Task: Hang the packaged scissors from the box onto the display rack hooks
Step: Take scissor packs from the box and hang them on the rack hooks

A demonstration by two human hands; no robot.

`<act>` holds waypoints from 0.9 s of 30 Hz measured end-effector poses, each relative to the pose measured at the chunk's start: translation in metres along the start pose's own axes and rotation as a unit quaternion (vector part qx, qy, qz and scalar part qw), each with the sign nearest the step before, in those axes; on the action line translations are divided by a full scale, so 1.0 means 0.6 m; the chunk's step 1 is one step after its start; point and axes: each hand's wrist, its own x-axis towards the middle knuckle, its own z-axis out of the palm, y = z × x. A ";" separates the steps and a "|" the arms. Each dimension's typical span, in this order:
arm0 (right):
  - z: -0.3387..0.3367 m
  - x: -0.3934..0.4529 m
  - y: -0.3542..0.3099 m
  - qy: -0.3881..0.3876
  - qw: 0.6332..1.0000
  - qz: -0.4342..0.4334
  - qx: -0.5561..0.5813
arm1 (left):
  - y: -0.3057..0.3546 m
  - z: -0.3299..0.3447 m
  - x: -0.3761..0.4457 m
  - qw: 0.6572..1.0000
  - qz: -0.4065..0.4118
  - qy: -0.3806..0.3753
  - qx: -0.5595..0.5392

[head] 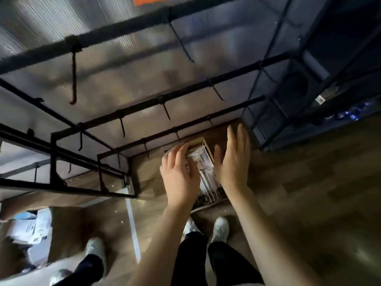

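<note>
Nearest the camera you've got dark trousers and white shoes (221, 228) on a wood floor (309, 193). Both bare arms reach forward over the open cardboard box (203, 141) sitting on the floor. The left hand (179, 172) hovers over the packaged scissors (206, 174) inside, fingers loosely bent, not clearly gripping anything. The right hand (233, 159) is flat and open just right of the box. Further out, the black display rack (144, 104) has bare hooks (73, 79).

A brown wood-plank floor (309, 193) spreads below. White sneakers (221, 229) and black trousers (189, 263) stand on it. A blurred pile of white papers (35, 228) lies at lower left, beside a pale metal strip (133, 230).
</note>
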 end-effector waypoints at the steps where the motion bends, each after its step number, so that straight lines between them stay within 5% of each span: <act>1: 0.014 -0.019 0.027 -0.016 1.000 0.014 -0.008 | -0.014 0.018 -0.019 0.999 -0.015 -0.024 0.015; 14: 0.245 -0.203 0.273 -0.261 0.959 0.039 -0.102 | -0.265 0.248 -0.157 0.925 -0.090 -0.322 0.179; 27: 0.631 -0.276 0.431 -0.371 0.914 0.036 -0.159 | -0.591 0.522 -0.231 0.889 -0.089 -0.371 0.252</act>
